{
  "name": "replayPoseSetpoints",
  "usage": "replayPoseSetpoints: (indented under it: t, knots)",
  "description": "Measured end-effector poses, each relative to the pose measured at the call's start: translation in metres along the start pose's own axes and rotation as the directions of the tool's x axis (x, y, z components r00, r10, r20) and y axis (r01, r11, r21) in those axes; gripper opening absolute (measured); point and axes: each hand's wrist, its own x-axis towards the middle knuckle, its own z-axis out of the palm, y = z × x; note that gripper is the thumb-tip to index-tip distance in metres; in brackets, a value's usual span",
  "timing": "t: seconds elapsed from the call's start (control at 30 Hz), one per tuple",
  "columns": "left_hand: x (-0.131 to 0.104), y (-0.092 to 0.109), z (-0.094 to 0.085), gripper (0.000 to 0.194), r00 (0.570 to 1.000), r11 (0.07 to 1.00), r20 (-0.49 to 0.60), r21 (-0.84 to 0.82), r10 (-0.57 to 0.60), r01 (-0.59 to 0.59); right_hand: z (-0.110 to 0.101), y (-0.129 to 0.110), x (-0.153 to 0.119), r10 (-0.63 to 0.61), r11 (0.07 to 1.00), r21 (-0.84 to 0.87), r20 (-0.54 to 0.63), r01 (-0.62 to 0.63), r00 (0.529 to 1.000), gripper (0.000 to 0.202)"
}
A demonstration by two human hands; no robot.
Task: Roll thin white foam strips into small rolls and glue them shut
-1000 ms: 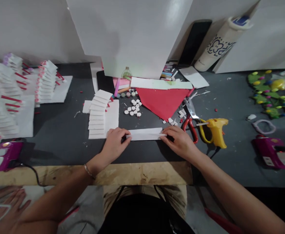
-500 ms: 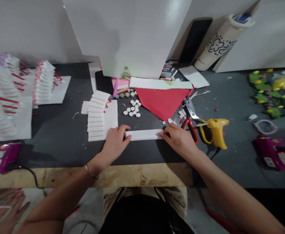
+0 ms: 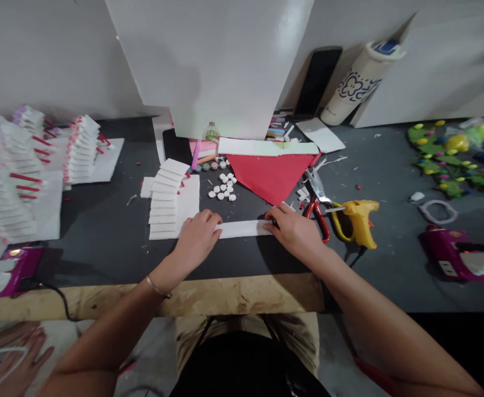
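Note:
A narrow white strip (image 3: 245, 229), which looks like paper or foam board, lies lengthwise on the dark table before me. My left hand (image 3: 199, 231) pinches its left end, fingers closed over the edge. At the opposite end my right hand (image 3: 292, 225) grips the strip between thumb and fingers. Just left of my left hand, a fanned stack of white pieces (image 3: 163, 204) rests on a white board (image 3: 190, 193). Small white discs (image 3: 224, 188) are scattered beyond the strip, beside a red sheet (image 3: 273, 175) with a white upper edge.
Red-handled scissors (image 3: 318, 207) and a yellow glue gun (image 3: 360, 220) lie right of my right hand. Finished-looking white stepped models (image 3: 19, 187) stand at left. A bottle (image 3: 358, 82) and phone (image 3: 317, 80) lean at the back. Another person's hands (image 3: 22, 355) show at lower left.
The view has shifted slightly, so the items at right appear further left. Both hands keep hold of the strip's ends, with my right hand a little nearer the left one.

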Motion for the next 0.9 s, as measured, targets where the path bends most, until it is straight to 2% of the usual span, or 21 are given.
replayPoseSetpoints:
  t: [0.13,0.27,0.33,0.43,0.5,0.6,0.7,0.77,0.83,0.9]
  knots:
    - [0.005,-0.001,-0.005,0.012,0.999,1.000,0.038,-0.015,-0.003,0.003,0.003,0.002,0.004,-0.127,0.992,0.025,-0.020,0.127,0.992,0.004]
    - [0.006,0.000,-0.010,0.011,1.000,0.999,0.027,-0.053,0.005,-0.004,0.000,0.008,0.008,-0.258,0.950,0.169,-0.052,0.263,0.965,0.008]
    - [0.006,0.004,-0.013,0.021,0.998,0.996,-0.049,-0.081,0.030,-0.034,-0.007,0.009,0.009,-0.294,0.926,0.231,-0.054,0.298,0.954,0.011]
    - [0.009,0.014,-0.020,0.037,0.976,0.981,-0.175,-0.121,0.130,-0.153,-0.024,0.006,0.011,-0.382,0.885,0.250,-0.086,0.392,0.920,0.013]
    - [0.014,0.020,-0.025,0.042,0.962,0.966,-0.212,-0.153,0.174,-0.209,-0.036,0.002,0.012,-0.440,0.861,0.231,-0.109,0.454,0.891,0.014]
    - [0.024,0.023,-0.031,0.037,0.966,0.944,-0.208,-0.258,0.155,-0.207,-0.054,-0.003,0.015,-0.455,0.855,0.215,-0.128,0.473,0.881,0.013]
    - [0.029,0.022,-0.035,0.030,0.987,0.872,-0.143,-0.470,0.079,-0.138,-0.066,-0.002,0.020,-0.410,0.852,0.294,-0.141,0.434,0.901,0.008]
    - [0.029,0.021,-0.035,0.033,0.992,0.774,-0.122,-0.631,-0.041,-0.045,-0.068,0.000,0.024,-0.303,0.816,0.447,-0.206,0.365,0.930,0.006]
    - [0.028,0.023,-0.033,0.035,0.976,0.638,-0.109,-0.769,-0.189,0.038,-0.063,0.000,0.027,-0.105,0.702,0.657,-0.286,0.275,0.952,0.022]
    - [0.027,0.026,-0.029,0.038,0.954,0.483,-0.071,-0.871,-0.291,0.082,-0.050,-0.004,0.029,0.075,0.532,0.823,-0.283,0.202,0.956,0.037]
